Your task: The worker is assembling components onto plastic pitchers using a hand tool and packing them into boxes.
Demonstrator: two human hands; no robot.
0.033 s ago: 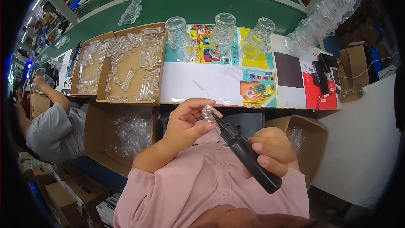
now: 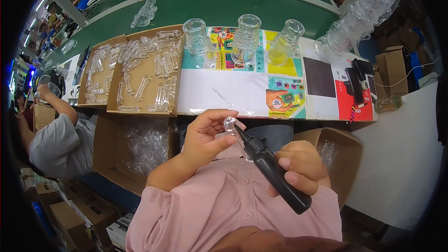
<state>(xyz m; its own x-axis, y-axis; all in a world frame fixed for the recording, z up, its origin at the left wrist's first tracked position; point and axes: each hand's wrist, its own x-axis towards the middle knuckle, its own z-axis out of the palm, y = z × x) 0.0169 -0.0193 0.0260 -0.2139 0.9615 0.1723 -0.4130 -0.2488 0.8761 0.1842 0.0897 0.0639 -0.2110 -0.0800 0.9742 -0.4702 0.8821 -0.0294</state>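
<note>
My left hand [image 2: 210,133] pinches a clear plastic tube-like piece [image 2: 229,124] with a rounded end, in front of my chest. A black squeeze bottle [image 2: 280,177] with a pointed nozzle lies slantwise in my right hand [image 2: 301,165], the fingers wrapped round it. The nozzle tip meets the clear piece near its rounded end, close to my left fingertips. The lower part of the piece is partly hidden behind the nozzle. On the bench ahead stand three clear ridged vessels [image 2: 246,42] in a row.
Two shallow cardboard trays [image 2: 132,72] of clear tubes lie at the left. Below them is a carton [image 2: 108,151] of clear plastic; another carton [image 2: 347,177] is at my right. Stacked clear vessels [image 2: 359,18] lean at far right. A co-worker in a grey shirt [image 2: 65,144] sits at left.
</note>
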